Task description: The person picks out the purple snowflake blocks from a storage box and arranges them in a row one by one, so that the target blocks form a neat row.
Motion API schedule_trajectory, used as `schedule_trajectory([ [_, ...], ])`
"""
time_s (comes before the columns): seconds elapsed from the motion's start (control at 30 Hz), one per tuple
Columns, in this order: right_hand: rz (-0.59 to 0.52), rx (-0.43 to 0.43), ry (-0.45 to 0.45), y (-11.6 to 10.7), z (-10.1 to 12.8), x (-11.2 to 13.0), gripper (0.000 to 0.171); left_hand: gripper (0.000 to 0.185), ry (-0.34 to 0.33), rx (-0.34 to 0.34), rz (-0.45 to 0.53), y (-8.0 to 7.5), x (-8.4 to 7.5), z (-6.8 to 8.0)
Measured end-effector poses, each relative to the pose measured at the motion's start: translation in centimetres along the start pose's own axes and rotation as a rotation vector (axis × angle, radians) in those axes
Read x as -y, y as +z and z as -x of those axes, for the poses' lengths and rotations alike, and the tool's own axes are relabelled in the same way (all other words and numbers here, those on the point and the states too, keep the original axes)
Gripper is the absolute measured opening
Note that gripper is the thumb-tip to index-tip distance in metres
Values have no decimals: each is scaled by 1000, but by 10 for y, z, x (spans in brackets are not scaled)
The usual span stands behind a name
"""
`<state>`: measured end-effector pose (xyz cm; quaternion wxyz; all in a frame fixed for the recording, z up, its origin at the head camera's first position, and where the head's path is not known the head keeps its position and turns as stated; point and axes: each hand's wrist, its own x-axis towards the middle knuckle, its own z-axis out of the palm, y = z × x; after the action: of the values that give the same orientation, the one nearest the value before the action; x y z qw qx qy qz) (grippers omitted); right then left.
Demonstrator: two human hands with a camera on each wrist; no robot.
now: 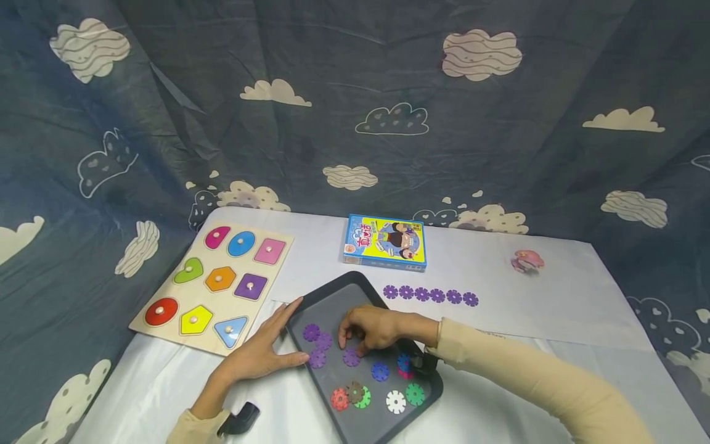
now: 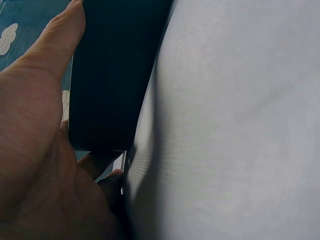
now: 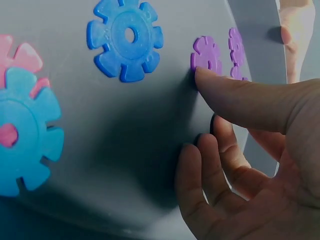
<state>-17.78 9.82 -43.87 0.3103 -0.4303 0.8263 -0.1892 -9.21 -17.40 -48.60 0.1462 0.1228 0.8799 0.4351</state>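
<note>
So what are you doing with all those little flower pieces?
A person is picking through snowflake discs in a dark tray. The left hand lies flat against the tray's left edge, steadying it. The right hand reaches into the tray, its fingers touching a purple disc beside three other purple ones. Blue, red, green and white discs lie nearer in the tray. A row of purple discs is lined up on the table behind it.

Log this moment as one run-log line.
left hand: flat, steadying dark tray at its left rim | right hand: fingers curled over purple snowflake disc in tray | purple discs row: on table beyond tray
</note>
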Motion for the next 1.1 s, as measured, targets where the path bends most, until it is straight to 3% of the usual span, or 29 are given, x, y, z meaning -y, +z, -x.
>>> schedule_trajectory([
  [0.5, 48, -10, -43, 0, 1, -3, 20, 103, -2, -3, 0, 0, 0, 0],
  [0.83, -154, 23, -31, -3, 1, -9, 11, 104, -9, 5, 11, 0, -2, 0],
  [1.1, -269, -34, -72, -8, 2, -11, 17, 103, -14, 5, 4, 0, -1, 0],
])
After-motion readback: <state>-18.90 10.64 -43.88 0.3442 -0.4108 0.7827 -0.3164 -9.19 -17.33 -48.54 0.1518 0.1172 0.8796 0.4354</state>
